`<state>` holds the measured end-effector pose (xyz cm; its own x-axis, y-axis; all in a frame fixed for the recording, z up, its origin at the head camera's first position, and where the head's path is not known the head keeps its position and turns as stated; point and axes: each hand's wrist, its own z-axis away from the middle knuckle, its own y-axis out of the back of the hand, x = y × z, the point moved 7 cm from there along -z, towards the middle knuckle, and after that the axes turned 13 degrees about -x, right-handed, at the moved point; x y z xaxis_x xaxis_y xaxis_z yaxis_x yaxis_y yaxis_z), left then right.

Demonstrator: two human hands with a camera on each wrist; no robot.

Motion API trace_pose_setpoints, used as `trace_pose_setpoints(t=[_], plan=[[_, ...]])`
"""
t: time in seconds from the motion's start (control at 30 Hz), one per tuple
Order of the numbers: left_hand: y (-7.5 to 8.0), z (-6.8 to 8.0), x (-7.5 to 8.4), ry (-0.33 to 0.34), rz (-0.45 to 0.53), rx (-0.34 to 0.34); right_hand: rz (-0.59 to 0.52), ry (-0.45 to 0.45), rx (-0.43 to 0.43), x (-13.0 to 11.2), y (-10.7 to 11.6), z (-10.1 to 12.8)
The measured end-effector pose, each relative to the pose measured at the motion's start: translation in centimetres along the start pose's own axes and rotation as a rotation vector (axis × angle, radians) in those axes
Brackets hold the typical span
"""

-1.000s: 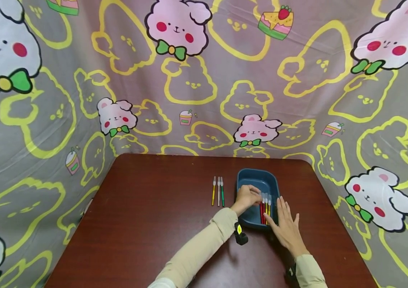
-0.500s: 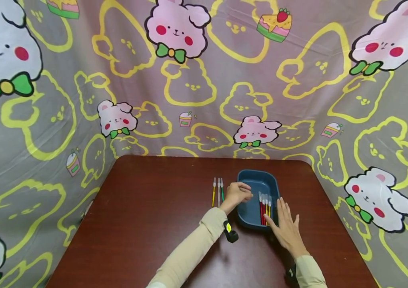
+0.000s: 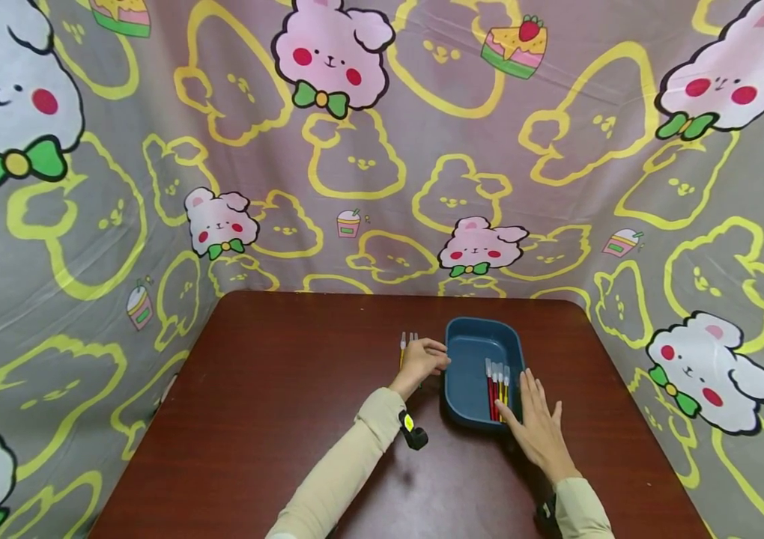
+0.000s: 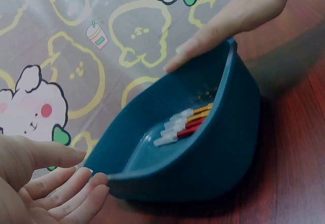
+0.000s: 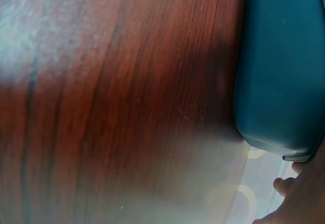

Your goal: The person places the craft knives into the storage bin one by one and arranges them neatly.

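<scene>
A blue-grey plastic bin (image 3: 470,329) stands on the table. Along its right side lie several slim red and yellow sticks with translucent caps (image 4: 190,122). Left of the bin, a few similar capped sticks (image 3: 402,350) are mostly covered by my left hand (image 3: 425,361). Its fingers are loosely bent with nothing between them, and in the left wrist view the fingertips show beside the bin's rim. My right hand (image 3: 538,425) rests at the bin's right wall, fingers straight, thumb reaching over the near right rim.
The bin stands on a brown wooden table (image 3: 287,389). Printed cloth (image 3: 368,165) with cartoon animals hangs behind the table and on both sides. A black wrist camera (image 3: 414,433) is strapped to the left sleeve.
My left hand has moved left, out from over the capped sticks in the bin, past its left rim to the ones on the table. My right hand stays put.
</scene>
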<state>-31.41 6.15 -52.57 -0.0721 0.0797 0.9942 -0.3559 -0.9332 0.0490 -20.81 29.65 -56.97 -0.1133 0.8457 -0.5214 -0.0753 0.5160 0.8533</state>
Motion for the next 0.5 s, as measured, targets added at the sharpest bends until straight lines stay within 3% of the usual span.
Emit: trace_pose_setpoints(t=[0.2,0.5], plan=[[1.5,-0.1,-0.8,0.000,-0.070,0.065,0.000,0.009,0.016,0.1,0.0,-0.1],[3.4,0.0,-1.9,-0.041,-0.266,0.161,-0.003,0.014,0.017,0.2,-0.1,-0.1]])
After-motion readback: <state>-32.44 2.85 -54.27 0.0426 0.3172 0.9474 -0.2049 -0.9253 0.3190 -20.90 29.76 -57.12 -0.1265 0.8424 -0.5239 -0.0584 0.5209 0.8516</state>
